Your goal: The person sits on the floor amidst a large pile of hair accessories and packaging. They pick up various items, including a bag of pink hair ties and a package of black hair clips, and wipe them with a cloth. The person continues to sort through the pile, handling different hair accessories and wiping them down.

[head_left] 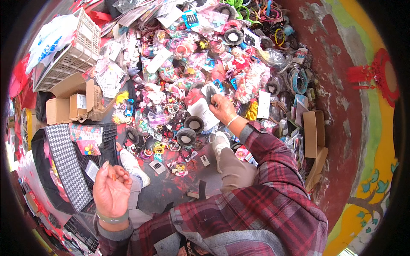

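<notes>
My right hand (223, 108) reaches over the pile with its fingers pinched on a black hair tie (208, 91), partly hidden by the fingers. Beneath it lies a white card (201, 113). Two more round black hair ties, one upper (194, 124) and one lower (186, 136), rest just below that card. My left hand (112, 190) is raised at the lower left, palm turned up. Its fingers are loosely bent and apart, with nothing in them. The large pile of hair accessories (171, 81) holds scrunchies, bands and small packets.
A grey plastic crate (70, 64) with bags stands at upper left, above an open cardboard box (70, 102). Near my left hand is a houndstooth-sided box (70, 166). Another cardboard box (314, 134) stands right. My white shoes (133, 166) are at the pile's near edge.
</notes>
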A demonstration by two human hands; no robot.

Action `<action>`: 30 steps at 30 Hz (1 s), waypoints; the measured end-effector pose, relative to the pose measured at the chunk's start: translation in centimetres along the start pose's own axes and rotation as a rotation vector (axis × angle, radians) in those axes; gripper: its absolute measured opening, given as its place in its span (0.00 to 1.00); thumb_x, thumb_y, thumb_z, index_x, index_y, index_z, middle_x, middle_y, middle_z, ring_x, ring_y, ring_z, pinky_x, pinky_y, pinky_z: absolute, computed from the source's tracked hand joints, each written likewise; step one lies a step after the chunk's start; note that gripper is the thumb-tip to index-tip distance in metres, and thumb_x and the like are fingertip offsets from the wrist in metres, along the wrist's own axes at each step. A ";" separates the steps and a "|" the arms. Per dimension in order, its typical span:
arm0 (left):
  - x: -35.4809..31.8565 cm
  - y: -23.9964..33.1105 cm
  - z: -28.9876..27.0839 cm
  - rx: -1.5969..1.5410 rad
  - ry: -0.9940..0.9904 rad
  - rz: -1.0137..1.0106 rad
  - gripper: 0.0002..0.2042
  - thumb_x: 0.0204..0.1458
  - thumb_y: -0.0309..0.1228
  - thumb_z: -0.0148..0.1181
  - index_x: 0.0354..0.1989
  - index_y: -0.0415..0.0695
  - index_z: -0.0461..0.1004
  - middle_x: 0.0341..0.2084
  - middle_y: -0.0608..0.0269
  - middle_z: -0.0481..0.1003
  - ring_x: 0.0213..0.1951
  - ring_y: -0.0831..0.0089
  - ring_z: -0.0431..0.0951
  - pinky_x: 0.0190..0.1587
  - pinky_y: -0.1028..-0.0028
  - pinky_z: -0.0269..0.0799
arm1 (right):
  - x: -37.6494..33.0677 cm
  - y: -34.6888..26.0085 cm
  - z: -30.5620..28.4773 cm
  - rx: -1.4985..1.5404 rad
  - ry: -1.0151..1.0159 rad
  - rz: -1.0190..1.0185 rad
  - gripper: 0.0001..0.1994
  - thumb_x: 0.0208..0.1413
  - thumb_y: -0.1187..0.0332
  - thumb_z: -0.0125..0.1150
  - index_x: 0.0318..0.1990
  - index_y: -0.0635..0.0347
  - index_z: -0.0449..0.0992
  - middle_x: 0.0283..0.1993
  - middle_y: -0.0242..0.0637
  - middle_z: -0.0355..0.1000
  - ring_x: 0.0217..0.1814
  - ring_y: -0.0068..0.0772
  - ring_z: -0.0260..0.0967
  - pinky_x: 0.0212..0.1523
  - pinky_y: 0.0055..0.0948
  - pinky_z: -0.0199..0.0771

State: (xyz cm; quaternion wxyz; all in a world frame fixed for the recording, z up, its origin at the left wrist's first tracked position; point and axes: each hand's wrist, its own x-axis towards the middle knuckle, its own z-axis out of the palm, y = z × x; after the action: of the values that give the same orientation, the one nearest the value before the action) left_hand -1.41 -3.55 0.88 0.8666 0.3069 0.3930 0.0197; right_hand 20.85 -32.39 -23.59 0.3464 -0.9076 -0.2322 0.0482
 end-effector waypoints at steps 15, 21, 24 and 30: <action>0.8 -0.3 0.9 0.010 0.028 -0.026 0.14 0.53 0.36 0.48 0.17 0.45 0.62 0.21 0.62 0.69 0.28 0.71 0.69 0.33 0.73 0.64 | -2.2 0.1 -0.9 0.029 -0.613 -0.182 0.11 0.39 0.64 0.61 0.30 0.59 0.71 0.29 0.43 0.69 0.34 0.46 0.68 0.36 0.38 0.68; 1.5 0.5 1.7 0.017 0.044 -0.037 0.14 0.54 0.36 0.46 0.17 0.45 0.61 0.21 0.63 0.69 0.27 0.72 0.68 0.30 0.74 0.66 | 7.4 -2.0 -1.8 -0.021 -0.285 0.000 0.16 0.44 0.58 0.59 0.35 0.61 0.74 0.32 0.45 0.72 0.36 0.46 0.69 0.37 0.35 0.68; 2.3 1.1 1.8 -0.016 0.031 -0.067 0.15 0.54 0.36 0.45 0.16 0.44 0.62 0.21 0.61 0.70 0.26 0.71 0.70 0.31 0.73 0.66 | 14.9 0.7 0.4 0.221 -0.090 0.077 0.22 0.46 0.60 0.60 0.46 0.65 0.69 0.41 0.44 0.71 0.42 0.35 0.69 0.44 0.29 0.68; 3.1 3.2 1.6 -0.078 0.060 -0.069 0.16 0.54 0.37 0.44 0.15 0.44 0.62 0.20 0.61 0.69 0.26 0.69 0.69 0.31 0.71 0.65 | 29.3 -5.9 -0.1 0.883 0.077 0.305 0.34 0.40 0.61 0.67 0.53 0.71 0.59 0.42 0.43 0.69 0.39 0.31 0.69 0.36 0.28 0.69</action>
State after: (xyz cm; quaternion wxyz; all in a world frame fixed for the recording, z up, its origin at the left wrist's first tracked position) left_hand 2.47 -0.96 1.38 0.8660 0.2582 0.4280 0.0142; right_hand 44.59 -15.27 -17.58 0.6969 -0.6982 -0.0403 0.1588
